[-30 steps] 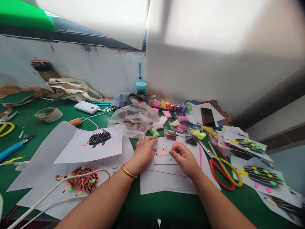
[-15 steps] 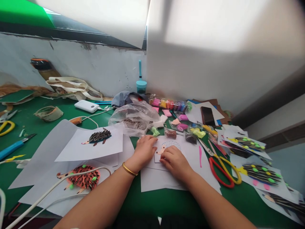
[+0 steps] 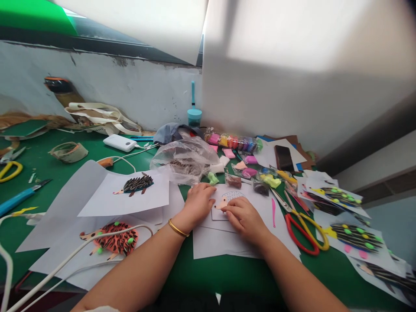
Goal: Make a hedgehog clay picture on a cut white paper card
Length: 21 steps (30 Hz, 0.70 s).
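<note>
A small white sheet (image 3: 220, 216) between my hands carries a hedgehog picture (image 3: 236, 194) with a peach face, dark eye and nose, and a dotted blue body outline. My left hand (image 3: 200, 202) lies on its left side, fingers stretched out and flat, a gold bangle at the wrist. My right hand (image 3: 244, 218) rests over the hedgehog's lower part with thumb and fingertips pinched together just below the face. Whatever sits in that pinch is too small or hidden to name. Larger white sheets (image 3: 208, 245) lie underneath.
Red-and-yellow-handled scissors (image 3: 302, 238) and a pink plastic knife (image 3: 273, 212) lie to the right. Behind are packs of coloured clay (image 3: 234, 142) and a plastic bag of seeds (image 3: 182, 161). Finished seed hedgehogs (image 3: 138, 183) flank both sides. A white cable (image 3: 74, 255) crosses the left.
My right hand has shifted slightly right, uncovering more below the hedgehog's face. My left hand stays in place on the paper. The whole view has moved a little.
</note>
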### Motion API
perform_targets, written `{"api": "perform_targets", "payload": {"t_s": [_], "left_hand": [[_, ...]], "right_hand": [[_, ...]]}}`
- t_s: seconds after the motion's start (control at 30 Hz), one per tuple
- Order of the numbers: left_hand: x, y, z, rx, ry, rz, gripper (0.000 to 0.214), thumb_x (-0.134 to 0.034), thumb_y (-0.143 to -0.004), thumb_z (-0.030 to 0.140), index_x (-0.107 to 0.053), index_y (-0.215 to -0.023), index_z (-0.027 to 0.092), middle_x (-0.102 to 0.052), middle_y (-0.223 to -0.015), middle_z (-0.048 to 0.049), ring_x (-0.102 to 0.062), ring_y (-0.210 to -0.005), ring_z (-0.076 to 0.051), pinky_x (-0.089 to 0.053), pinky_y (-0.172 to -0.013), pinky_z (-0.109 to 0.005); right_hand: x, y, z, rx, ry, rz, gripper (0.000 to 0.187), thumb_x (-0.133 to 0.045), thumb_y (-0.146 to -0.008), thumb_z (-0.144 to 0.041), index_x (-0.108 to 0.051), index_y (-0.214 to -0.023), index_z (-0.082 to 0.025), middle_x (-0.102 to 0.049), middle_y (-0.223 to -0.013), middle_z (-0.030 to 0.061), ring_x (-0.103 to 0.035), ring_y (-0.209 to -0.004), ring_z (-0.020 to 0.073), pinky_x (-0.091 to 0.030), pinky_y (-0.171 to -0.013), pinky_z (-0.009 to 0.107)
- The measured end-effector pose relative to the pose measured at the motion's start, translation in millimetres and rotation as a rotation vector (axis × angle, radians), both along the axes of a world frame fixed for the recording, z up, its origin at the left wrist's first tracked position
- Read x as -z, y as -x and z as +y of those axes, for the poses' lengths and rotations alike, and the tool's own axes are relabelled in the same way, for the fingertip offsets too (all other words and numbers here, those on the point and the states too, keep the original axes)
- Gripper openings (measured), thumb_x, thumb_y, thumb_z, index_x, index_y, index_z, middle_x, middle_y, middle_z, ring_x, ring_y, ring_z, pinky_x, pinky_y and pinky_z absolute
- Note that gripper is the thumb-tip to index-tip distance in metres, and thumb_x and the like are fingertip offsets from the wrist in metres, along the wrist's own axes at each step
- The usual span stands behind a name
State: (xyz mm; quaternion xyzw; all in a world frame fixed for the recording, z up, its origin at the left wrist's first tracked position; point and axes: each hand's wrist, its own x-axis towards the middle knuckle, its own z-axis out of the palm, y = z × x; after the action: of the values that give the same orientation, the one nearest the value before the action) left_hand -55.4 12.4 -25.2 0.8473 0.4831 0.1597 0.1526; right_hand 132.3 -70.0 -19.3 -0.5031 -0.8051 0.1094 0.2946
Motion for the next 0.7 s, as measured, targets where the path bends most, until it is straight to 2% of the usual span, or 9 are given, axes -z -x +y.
{"api": "perform_targets", "payload": {"t_s": [0.2, 0.4, 0.7], "left_hand": [[1.5, 0.5, 0.9, 0.001, -0.012, -0.007, 0.037, -0.064, -0.084, 0.024, -0.063, -0.121, 0.028, -0.059, -0.126, -0.0047, -0.051, -0.117, -0.025, -0.038, -0.100, -0.039], [-0.9, 0.7, -0.3, 0.015, -0.008, -0.009, 0.037, -0.065, -0.084, 0.023, -0.063, -0.121, 0.027, -0.060, -0.126, -0.0041, -0.051, -0.117, -0.024, -0.038, -0.101, -0.039], [-2.4, -0.2, -0.6, 0.004, 0.011, 0.006, 0.037, -0.064, -0.085, 0.024, -0.062, -0.121, 0.028, -0.059, -0.127, -0.0047, -0.049, -0.119, -0.025, -0.037, -0.101, -0.040]], "right_hand": [[-0.6, 7.1, -4.8, -0.052, 0.000, -0.145, 0.028, -0.052, -0.091, -0.018, -0.070, -0.112, -0.024, -0.067, -0.107, 0.0077, -0.054, -0.100, 0.0247, -0.045, -0.089, 0.041], [0.3, 1.6, -21.3, 0.000, -0.098, -0.374, 0.035, -0.058, -0.087, -0.018, -0.067, -0.119, -0.027, -0.067, -0.112, 0.0085, -0.053, -0.103, 0.0276, -0.039, -0.086, 0.043], [4.2, -8.8, -33.4, 0.040, -0.149, -0.328, 0.036, -0.057, -0.087, -0.017, -0.067, -0.120, -0.025, -0.067, -0.113, 0.0091, -0.054, -0.106, 0.0278, -0.040, -0.090, 0.043]]}}
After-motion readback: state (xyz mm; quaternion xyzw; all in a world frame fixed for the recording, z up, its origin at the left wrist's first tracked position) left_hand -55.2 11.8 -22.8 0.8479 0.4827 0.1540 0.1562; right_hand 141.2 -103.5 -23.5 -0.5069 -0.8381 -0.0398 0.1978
